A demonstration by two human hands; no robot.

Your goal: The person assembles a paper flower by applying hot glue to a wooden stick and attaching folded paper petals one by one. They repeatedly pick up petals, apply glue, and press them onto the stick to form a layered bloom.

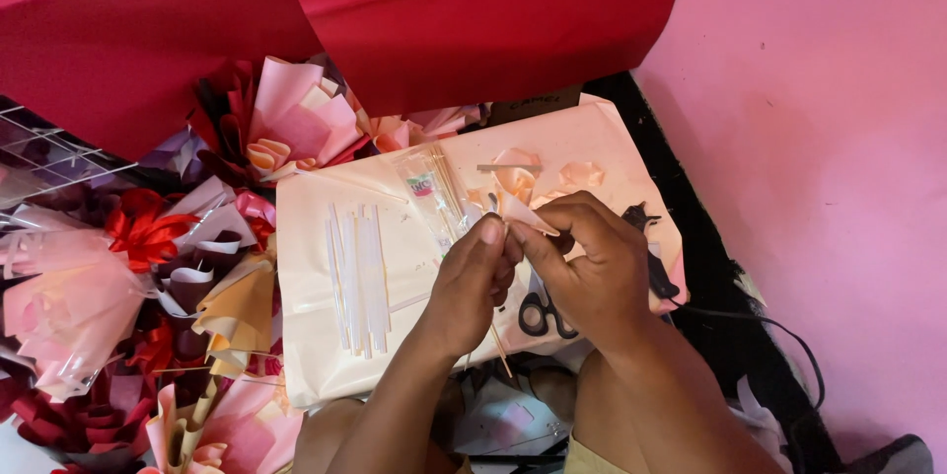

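Observation:
My left hand [473,282] and my right hand [592,272] meet over a pale peach box top [316,336]. Together they pinch a small piece of peach ribbon [528,216] at the fingertips. A thin wooden skewer [500,354] hangs down below my left hand, which seems to grip its upper end. Black-handled scissors [538,316] lie just under my right hand. More curled peach ribbon pieces [577,176] lie beyond the fingers.
Several clear-wrapped sticks [357,277] lie in a row on the box, with a clear bag of skewers [434,193] beside them. Paper bouquets [148,267] crowd the left side. Red fabric [444,10] hangs behind; a black glue gun [653,257] and cord lie right.

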